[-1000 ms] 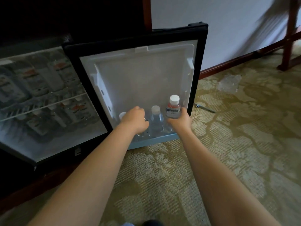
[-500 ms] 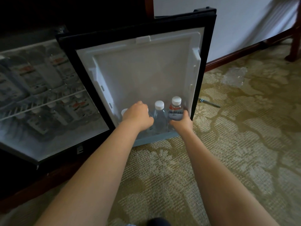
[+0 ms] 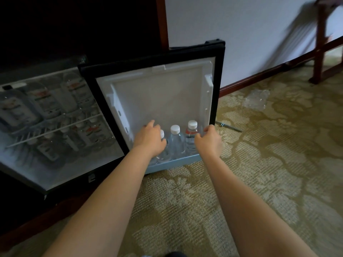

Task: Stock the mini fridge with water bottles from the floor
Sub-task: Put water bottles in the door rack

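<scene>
Open fridge door (image 3: 163,93) swung wide, white inner face toward the camera. At the door's foot, a pale blue shelf (image 3: 178,162) with three water bottles upright in a row, white caps up.

Left bottle (image 3: 162,135) mostly hidden under the left hand (image 3: 149,140): fingers curled down round its shoulder in a grasp, thumb raised. Middle bottle (image 3: 175,143) clear, untouched, with no label showing. Right bottle (image 3: 191,140) nearest the door's outer edge, with a red band on a white label; print too small to read.

Right hand (image 3: 208,140) blurred, just beside the right bottle, fingers loosely curled with the tips at the label, thumb lifted clear. Holding or let go: cannot tell.

Left of the door, the fridge (image 3: 55,164) itself, with more bottles on their sides above and below a wire rack (image 3: 53,129). Red-and-white labels there too, all blurred, nothing legible. Small white mark (image 3: 91,178) on the fridge's lower front edge, unreadable.

Right of the door, on the patterned carpet (image 3: 259,164), a thin dark rod (image 3: 229,127) near the door's edge. Farther right, crumpled clear wrap (image 3: 256,99) close to the skirting.
</scene>
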Tool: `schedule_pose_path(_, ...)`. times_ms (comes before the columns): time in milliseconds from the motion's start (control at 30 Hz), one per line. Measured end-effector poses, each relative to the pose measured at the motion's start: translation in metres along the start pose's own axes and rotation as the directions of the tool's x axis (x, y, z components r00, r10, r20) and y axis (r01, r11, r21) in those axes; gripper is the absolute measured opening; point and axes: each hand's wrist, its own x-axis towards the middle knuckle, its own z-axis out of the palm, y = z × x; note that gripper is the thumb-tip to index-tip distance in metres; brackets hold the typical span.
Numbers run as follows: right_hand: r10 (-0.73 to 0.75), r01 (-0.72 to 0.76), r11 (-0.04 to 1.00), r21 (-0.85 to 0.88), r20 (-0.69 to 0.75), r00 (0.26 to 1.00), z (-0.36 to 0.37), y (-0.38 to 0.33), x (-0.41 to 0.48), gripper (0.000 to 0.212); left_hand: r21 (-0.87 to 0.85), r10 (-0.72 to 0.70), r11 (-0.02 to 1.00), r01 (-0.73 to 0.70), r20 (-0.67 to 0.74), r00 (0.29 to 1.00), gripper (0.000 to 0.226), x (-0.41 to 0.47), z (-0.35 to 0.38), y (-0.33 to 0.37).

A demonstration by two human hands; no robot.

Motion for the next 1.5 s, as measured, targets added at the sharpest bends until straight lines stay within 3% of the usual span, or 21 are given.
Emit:
schedule_pose_path(167,-0.237,0.239,0.968,0.071,-0.037,0.971,-0.055,-0.049,-0.003,0.013,-0.07,0.092,0.991,-0.111,-0.236,0.967,0.034,-0.006,-0.062,0.015)
schedule_pose_path(300,-0.496,0.495,0.868,-0.039,-0.092,0.863,-0.094,-0.095,0.008,0.022,-0.026,0.206,0.971,-0.238,-0.413,0.887,0.034,0.001,-0.114,0.026)
schedule_pose_path(367,-0.574,0.567,0.819,-0.09,-0.142,0.806,-0.109,-0.117,0.02,0.026,0.025,0.214,0.973,-0.229,-0.467,0.858,0.037,0.009,-0.138,0.03)
schedule_pose_path(467,-0.63,0.616,0.776,-0.132,-0.203,0.75,-0.124,-0.149,0.041,0.031,0.098,0.178,0.984,-0.15,-0.44,0.88,0.042,0.026,-0.167,0.032)
schedule_pose_path(567,-0.626,0.609,0.779,-0.151,-0.133,0.768,-0.13,-0.172,0.064,0.04,0.073,0.082,0.996,-0.06,-0.351,0.933,0.047,0.042,-0.183,0.027)
schedule_pose_path(700,-0.603,0.585,0.767,-0.264,0.016,0.797,-0.121,-0.186,0.091,0.052,-0.039,0.045,0.998,-0.053,-0.191,0.98,0.053,0.056,-0.186,0.02)
schedule_pose_path(833,-0.536,0.567,0.744,-0.353,0.191,0.822,-0.105,-0.189,0.102,0.062,0.029,0.013,1.0,-0.007,-0.185,0.983,0.044,0.064,-0.173,0.014)
schedule_pose_path(1033,-0.517,0.538,0.726,-0.427,0.178,0.838,-0.102,-0.187,0.091,0.061,-0.013,-0.011,1.0,0.009,-0.187,0.982,0.038,0.062,-0.175,0.013)
schedule_pose_path(1300,-0.488,0.474,0.703,-0.53,0.125,0.864,-0.113,-0.173,0.034,0.065,-0.038,0.018,0.999,-0.022,-0.084,0.996,0.05,0.018,-0.174,0.008)
schedule_pose_path(1500,-0.471,0.49,0.648,-0.583,0.199,0.859,-0.133,-0.168,-0.014,0.061,-0.074,-0.005,0.997,0.0,-0.064,0.998,0.051,-0.036,-0.17,-0.001)
